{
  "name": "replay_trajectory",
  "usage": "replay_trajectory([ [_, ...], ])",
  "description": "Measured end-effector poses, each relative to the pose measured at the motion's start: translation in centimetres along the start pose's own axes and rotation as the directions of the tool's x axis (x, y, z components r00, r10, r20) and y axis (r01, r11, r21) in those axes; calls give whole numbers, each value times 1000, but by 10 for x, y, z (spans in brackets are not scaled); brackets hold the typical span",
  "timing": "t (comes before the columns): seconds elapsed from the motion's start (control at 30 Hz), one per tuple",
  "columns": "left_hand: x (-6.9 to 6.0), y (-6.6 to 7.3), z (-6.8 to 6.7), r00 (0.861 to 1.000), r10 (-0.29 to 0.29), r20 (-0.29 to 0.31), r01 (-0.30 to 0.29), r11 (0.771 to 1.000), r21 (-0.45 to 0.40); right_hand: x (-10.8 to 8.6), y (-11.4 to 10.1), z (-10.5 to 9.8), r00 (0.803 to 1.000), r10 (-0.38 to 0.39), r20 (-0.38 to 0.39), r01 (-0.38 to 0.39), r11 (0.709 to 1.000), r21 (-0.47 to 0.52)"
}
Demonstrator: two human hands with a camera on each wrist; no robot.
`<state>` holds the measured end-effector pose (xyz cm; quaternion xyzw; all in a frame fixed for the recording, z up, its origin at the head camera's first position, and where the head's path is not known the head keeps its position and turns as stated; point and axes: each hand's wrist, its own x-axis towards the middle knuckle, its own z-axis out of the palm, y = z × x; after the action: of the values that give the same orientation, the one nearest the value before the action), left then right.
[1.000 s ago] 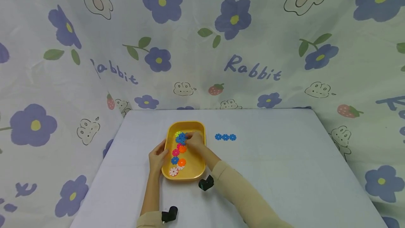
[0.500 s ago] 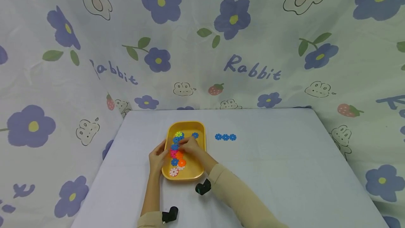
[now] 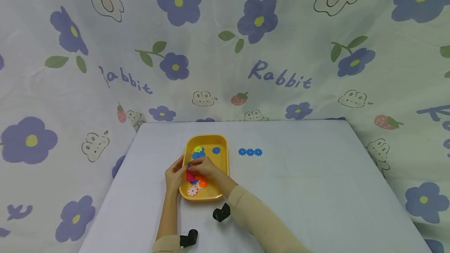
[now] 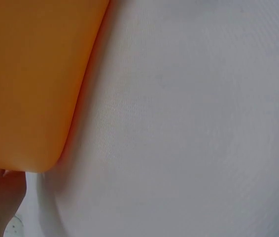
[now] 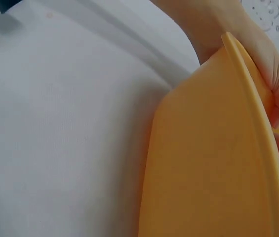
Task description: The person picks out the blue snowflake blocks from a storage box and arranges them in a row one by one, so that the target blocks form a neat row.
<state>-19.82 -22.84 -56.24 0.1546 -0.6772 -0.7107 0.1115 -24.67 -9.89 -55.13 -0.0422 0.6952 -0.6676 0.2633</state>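
Note:
My left hand (image 3: 174, 175) grips the left rim of a yellow tray (image 3: 220, 194), thumb over the edge and fingers outside. Inside the tray, my right hand (image 3: 204, 167) reaches to the left side, fingertips close to the left thumb. It pinches a blue snowflake disc (image 3: 188, 164), seen nearly edge-on. Just below the fingers is a tilted pink snowflake disc (image 3: 190, 176). Orange discs (image 3: 202, 182) and a white disc with red edging (image 3: 192, 191) lie nearer the front. In the right wrist view, the tray wall (image 5: 203, 158) hides most of the right fingers.
Three blue discs (image 3: 250, 152) stand in a joined-looking row on the white table (image 3: 299, 190), right of the tray. A yellow-green disc (image 3: 198, 149) and blue discs (image 3: 198, 154) lie at the tray's far end. Another blue disc (image 3: 216, 150) sits apart there.
My right hand has moved from the tray's far end toward its left side. One blue disc now lies alone at far right inside; pink and orange discs have shifted. The left hand stays put.

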Motion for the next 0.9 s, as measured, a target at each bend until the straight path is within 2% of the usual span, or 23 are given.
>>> replay_trajectory([
  [0.13,0,0,1,1000,-5,2,5,1000,-12,-1,0,2,1000,-9,8,8,1000,23],
  [0.3,0,-1,0,1000,8,-3,-8,1000,-11,-1,2,6,1000,-15,27,12,992,124],
  [0.53,1,-2,-1,1000,0,-13,0,1000,-5,-1,3,7,1000,6,26,-9,994,109],
  [0.67,-1,1,-1,1000,-2,2,2,1000,-3,1,4,6,999,41,-22,-37,983,178],
  [0.73,-5,8,-1,1000,-12,15,12,1000,-1,2,5,6,996,62,-62,-50,981,189],
  [0.9,-4,8,0,1000,-6,19,6,1000,-2,-9,-7,4,983,93,-156,-53,967,247],
])
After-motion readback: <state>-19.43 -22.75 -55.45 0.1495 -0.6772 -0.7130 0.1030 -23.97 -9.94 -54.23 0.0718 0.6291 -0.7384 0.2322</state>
